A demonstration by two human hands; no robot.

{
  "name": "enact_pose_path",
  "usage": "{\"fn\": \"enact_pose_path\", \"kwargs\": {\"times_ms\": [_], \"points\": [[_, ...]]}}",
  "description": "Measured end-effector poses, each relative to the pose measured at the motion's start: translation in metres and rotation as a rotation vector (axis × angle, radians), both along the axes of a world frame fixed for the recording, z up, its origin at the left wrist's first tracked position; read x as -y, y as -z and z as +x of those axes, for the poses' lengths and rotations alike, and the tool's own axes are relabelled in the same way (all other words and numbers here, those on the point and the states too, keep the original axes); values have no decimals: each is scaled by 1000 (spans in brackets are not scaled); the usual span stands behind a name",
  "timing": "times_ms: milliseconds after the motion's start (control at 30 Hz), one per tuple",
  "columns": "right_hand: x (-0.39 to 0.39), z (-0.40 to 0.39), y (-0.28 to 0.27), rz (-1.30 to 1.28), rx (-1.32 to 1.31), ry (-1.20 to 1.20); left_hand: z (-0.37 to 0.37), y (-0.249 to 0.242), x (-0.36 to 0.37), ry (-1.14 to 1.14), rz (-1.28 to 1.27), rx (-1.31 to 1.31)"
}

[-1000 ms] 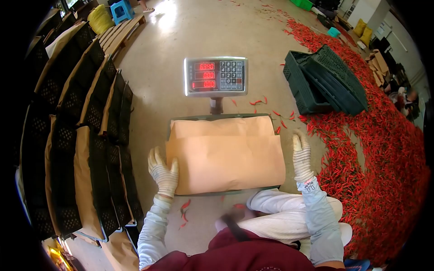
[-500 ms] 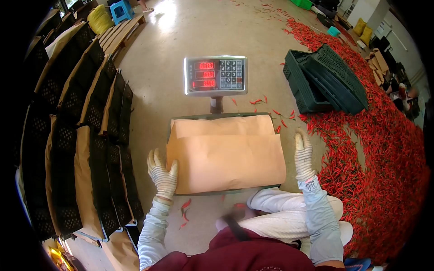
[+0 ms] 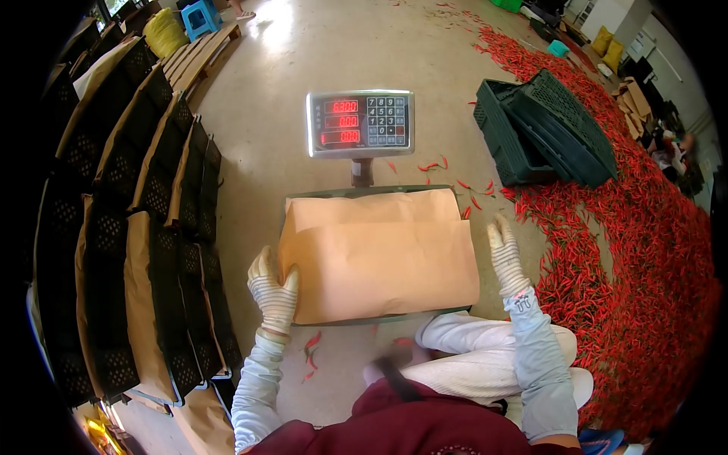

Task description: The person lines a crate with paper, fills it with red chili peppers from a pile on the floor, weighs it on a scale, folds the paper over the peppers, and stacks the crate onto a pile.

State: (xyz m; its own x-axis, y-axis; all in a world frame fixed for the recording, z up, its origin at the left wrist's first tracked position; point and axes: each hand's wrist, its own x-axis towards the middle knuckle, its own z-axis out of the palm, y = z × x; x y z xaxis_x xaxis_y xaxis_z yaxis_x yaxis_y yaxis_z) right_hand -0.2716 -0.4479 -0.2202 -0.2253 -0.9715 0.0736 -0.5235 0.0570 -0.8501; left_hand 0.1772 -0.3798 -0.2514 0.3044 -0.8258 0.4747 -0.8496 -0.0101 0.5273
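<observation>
Brown paper (image 3: 383,265) lies folded over a dark green crate (image 3: 364,189), of which only thin edges show; its contents are hidden. The crate sits in front of the scale display (image 3: 360,123), whose red digits are lit. At the paper's left edge, my left hand (image 3: 273,292), in a striped glove, is open with the thumb apart and against or very near the paper. Off the right side, my right hand (image 3: 506,254), also gloved, is open with its fingers stretched out. A gap separates it from the paper, and it holds nothing.
Dark crates (image 3: 106,296) lined with brown paper are stacked on the left. Nested green crates (image 3: 542,133) stand at the right, beside a wide spread of red chillies (image 3: 644,280). A wooden pallet (image 3: 201,57) and a blue stool (image 3: 200,19) are farther back.
My right hand has shifted slightly left, toward the paper. My left hand stays at the paper's left edge, and the view has moved a little.
</observation>
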Motion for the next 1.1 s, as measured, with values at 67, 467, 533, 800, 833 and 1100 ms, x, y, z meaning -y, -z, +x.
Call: {"fn": "enact_pose_path", "kwargs": {"times_ms": [67,467,533,800,833,1100], "points": [[1,-3,5,0,6,3,-1,0,0,4,3,-18],[3,49,-152,-69,127,-262,18,-76,-56,1344,772,-700],[6,56,-165,-38,-28,-461,19,-93,-66,1504,1175,-276],[-43,142,-74,514,-625,-1518,10,-110,-68,959,1096,-826],[-56,148,-53,496,-760,-1543,1,-107,-70,957,989,-659],[-70,158,-44,374,-960,-929,-4,-112,-78,1090,744,-263]]}}
